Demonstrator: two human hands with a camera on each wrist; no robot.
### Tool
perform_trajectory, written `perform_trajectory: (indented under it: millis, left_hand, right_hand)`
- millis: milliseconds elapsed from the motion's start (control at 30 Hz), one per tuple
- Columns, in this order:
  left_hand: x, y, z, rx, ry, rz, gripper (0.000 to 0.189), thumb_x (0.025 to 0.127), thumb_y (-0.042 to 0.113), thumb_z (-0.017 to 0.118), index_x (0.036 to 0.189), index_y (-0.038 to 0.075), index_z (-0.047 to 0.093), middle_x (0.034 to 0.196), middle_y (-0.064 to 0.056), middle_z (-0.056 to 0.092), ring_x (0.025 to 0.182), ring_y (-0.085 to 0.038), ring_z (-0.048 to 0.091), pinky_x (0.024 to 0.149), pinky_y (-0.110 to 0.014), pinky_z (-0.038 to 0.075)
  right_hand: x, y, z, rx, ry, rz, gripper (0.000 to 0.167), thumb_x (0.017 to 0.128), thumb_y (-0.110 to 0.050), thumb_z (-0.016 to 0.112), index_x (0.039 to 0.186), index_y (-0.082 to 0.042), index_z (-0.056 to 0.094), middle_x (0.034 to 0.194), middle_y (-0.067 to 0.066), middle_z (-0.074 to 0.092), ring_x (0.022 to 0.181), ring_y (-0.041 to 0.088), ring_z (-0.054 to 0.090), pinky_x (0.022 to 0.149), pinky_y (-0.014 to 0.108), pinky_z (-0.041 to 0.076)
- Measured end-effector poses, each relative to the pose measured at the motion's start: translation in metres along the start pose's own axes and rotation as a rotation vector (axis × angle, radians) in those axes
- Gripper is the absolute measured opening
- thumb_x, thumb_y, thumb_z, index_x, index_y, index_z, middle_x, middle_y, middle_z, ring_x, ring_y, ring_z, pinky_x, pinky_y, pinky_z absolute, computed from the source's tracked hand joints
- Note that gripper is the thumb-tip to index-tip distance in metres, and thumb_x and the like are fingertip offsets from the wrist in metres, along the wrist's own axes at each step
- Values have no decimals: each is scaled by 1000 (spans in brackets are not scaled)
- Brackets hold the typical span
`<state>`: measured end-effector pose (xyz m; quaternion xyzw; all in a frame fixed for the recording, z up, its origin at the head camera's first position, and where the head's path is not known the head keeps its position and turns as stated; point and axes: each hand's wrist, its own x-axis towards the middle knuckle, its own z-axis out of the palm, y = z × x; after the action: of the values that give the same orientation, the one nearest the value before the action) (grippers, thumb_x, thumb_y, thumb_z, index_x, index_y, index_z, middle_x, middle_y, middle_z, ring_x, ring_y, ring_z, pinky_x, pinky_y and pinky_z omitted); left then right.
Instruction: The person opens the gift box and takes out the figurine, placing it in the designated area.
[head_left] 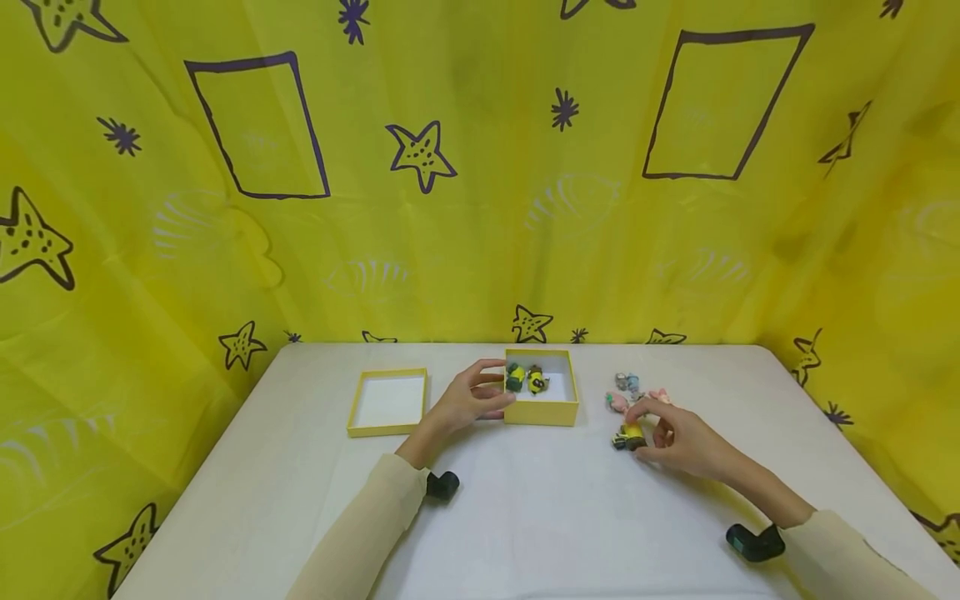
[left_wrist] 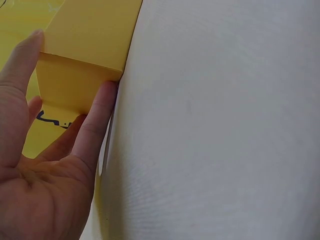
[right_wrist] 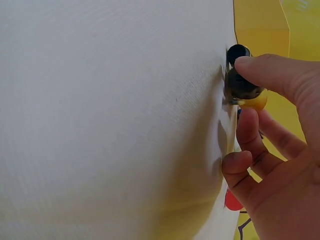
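Observation:
A yellow box (head_left: 542, 414) with a white inside stands on the table, its top uncovered. Two small yellow-and-dark figurines (head_left: 537, 380) lie in its left part. Against the box's left side rests my left hand (head_left: 465, 397), fingers spread and fairly straight; the left wrist view shows thumb and fingertips touching the yellow walls (left_wrist: 80, 75). To the right of the box, my right hand (head_left: 686, 437) pinches a small yellow-and-black figurine (head_left: 632, 434) between thumb and fingers, at or just above the tabletop. Its dark side (right_wrist: 244, 86) faces the right wrist camera.
A shallow yellow-rimmed lid (head_left: 387, 432), white inside, lies left of the box. Behind the right fingers are several small figurines, among them a pink one (head_left: 617, 402) and a grey-blue one (head_left: 633, 383). A yellow patterned curtain (head_left: 480, 233) hangs behind the white table (head_left: 540, 517).

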<state>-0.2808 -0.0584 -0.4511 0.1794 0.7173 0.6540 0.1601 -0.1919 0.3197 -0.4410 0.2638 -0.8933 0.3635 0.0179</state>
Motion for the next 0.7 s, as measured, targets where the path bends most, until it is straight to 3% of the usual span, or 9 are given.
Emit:
perform_trajectory:
  millis: [100,333,567,700]
  left_hand:
    - [0,-1,0,-3,1,0,65,94,7,76,152,15,47,150,-21,49,114,-27,64,83,-42,63]
    - [-1,-1,0,1,-2,-3,66,94,10,77,152,16,47,150,-20,48,116,-28,63,83,-42,63]
    - [0,-2,0,2,2,-9,66,94,10,77,152,15,46,151,-21,48,117,-28,62,84,-42,63]
    - [1,-2,0,15,10,-12,66,94,12,77,152,15,46,151,-20,48,118,-29,62,83,-41,63]
  right_hand:
    - [0,-1,-2,-7,-19,4,46,81,-8,88,117,-16,62,77,-2,55,63,7,50,52,22,44]
    - [4,-3,-10,-32,-25,-47,55,81,-9,88,129,-8,61,117,13,66,62,6,52,51,22,46]
    - [15,-9,-19,-50,-62,-32,63,83,-11,87,138,-9,56,124,19,66,61,6,51,48,22,45]
    - [21,-16,-23,-52,-46,-74,61,84,-13,87,137,-8,58,122,20,66,60,6,51,48,21,43]
